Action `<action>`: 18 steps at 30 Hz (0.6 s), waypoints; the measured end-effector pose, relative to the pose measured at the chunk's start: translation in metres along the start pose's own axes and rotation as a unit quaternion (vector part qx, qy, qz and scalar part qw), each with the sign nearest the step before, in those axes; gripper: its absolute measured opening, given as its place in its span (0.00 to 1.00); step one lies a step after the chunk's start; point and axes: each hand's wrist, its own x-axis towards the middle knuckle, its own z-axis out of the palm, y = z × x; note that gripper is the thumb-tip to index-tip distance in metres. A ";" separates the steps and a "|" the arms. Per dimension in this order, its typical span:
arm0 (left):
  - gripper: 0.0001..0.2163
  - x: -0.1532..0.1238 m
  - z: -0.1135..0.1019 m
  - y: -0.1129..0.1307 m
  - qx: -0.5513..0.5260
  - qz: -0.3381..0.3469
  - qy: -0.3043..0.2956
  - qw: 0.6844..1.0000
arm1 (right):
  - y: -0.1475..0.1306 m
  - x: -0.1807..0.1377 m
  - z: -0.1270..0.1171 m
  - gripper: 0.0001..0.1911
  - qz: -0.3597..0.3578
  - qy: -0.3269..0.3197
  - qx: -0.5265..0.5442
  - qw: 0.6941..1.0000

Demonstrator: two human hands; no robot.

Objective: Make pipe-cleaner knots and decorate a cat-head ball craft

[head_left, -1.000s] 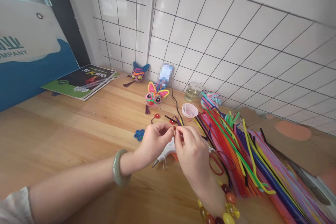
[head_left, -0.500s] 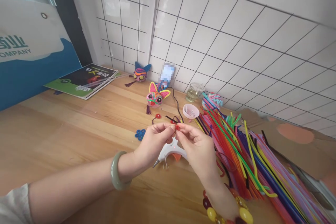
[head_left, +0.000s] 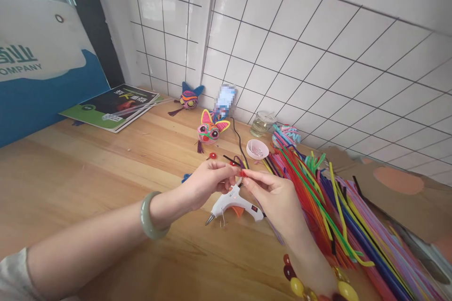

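Observation:
My left hand (head_left: 208, 179) and my right hand (head_left: 277, 197) meet over the table, fingertips pinched together. Between them is a small red piece (head_left: 242, 173), mostly covered by the fingers; its exact form is too small to make out. A thin purple strand (head_left: 241, 161) loops up just behind the fingertips. Below lies a white hot glue gun (head_left: 231, 203) with its nozzle to the left. Small red discs, one of them a red disc with a dark tail (head_left: 213, 155), lie just beyond my hands. A blue coiled shape (head_left: 186, 177) is partly hidden behind my left hand.
Many coloured pipe cleaners (head_left: 318, 197) are spread at the right, beside brown cardboard (head_left: 374, 178). Farther back stand a pink bowl (head_left: 257, 149), a glass jar (head_left: 262, 124), a pink cat-like head (head_left: 208, 131), a blue-eared one (head_left: 189, 96) and a phone (head_left: 225, 99). Magazines (head_left: 113, 108) lie left.
My hands have drawn slightly apart, the right one moving rightward with the red piece. More of the glue gun shows, and the purple loop has come into view.

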 end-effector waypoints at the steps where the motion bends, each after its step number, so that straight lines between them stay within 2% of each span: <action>1: 0.09 0.001 -0.002 0.001 0.026 -0.007 -0.005 1.000 | -0.001 0.000 -0.001 0.11 -0.010 -0.005 -0.013 1.000; 4: 0.09 0.002 -0.004 0.002 0.081 -0.017 -0.003 0.997 | -0.002 0.000 -0.001 0.10 -0.030 -0.008 -0.045 0.998; 6: 0.10 0.003 -0.003 0.003 0.094 -0.007 -0.001 0.996 | -0.002 0.000 -0.001 0.11 -0.016 -0.005 -0.051 0.999; 9: 0.11 0.002 -0.001 0.004 0.088 0.019 0.006 0.996 | -0.003 0.000 0.000 0.14 0.015 0.004 -0.037 0.999; 12: 0.11 0.000 0.002 0.002 0.068 0.045 0.013 0.997 | -0.004 -0.002 0.002 0.12 0.017 0.019 -0.022 0.999; 15: 0.12 -0.003 0.006 0.000 0.055 0.066 0.026 0.996 | -0.003 -0.005 0.005 0.10 0.001 0.035 -0.019 0.999; 18: 0.13 -0.007 0.011 -0.004 0.041 0.077 0.055 0.995 | 0.000 -0.009 0.010 0.09 -0.044 0.044 -0.027 0.998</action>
